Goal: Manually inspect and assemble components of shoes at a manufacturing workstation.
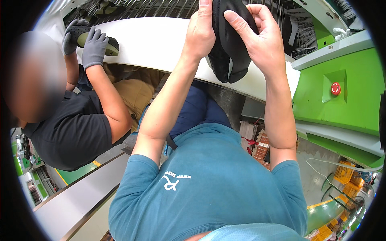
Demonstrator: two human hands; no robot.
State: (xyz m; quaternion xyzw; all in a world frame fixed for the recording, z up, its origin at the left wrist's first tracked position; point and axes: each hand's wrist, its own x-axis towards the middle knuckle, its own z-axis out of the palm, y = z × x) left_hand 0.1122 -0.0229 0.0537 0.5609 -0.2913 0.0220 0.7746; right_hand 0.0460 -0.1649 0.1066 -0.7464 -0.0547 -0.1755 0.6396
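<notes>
A black shoe (pixel 229 52) with a ribbed sole is held up at the top of the view, over the near edge of a white worktable (pixel 148 34). From its left side my left hand (pixel 202 34) grips it, the thumb pointing up and part of the fingers hidden behind the shoe. My right hand (pixel 261 38) holds the right side, its thumb laid on the sole and its fingers curled round the edge. At the left, a co-worker's grey-gloved hands (pixel 94 46) hold another dark shoe (pixel 110 47) with an olive sole.
Behind the worktable runs a row of metal rods (pixel 161 12) with dark shoes at its left end. A green machine housing (pixel 341 108) with a red push button (pixel 335 88) stands close on my right. The co-worker (pixel 72 132) sits close on my left.
</notes>
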